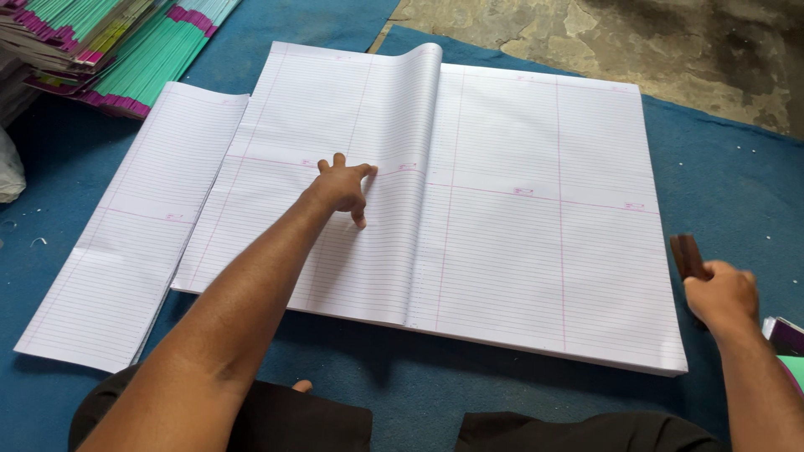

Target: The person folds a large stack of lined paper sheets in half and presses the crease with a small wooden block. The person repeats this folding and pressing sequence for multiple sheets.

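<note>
A thick stack of large white ruled paper sheets (536, 218) lies on a blue mat. A bunch of its sheets (352, 167) is folded over to the left, with the fold bulging up at the middle. My left hand (342, 187) presses flat on this folded part, fingers spread. My right hand (722, 295) is at the right edge of the stack, closed around a dark brown wooden block (688, 254). A smaller folded pile of ruled sheets (134, 226) lies to the left, partly under the main stack.
The blue mat (729, 184) covers the floor. Stacks of notebooks with green and pink edges (117, 42) stand at the top left. Bare stone floor (653, 42) shows at the top right. A purple item (787, 335) sits at the right edge.
</note>
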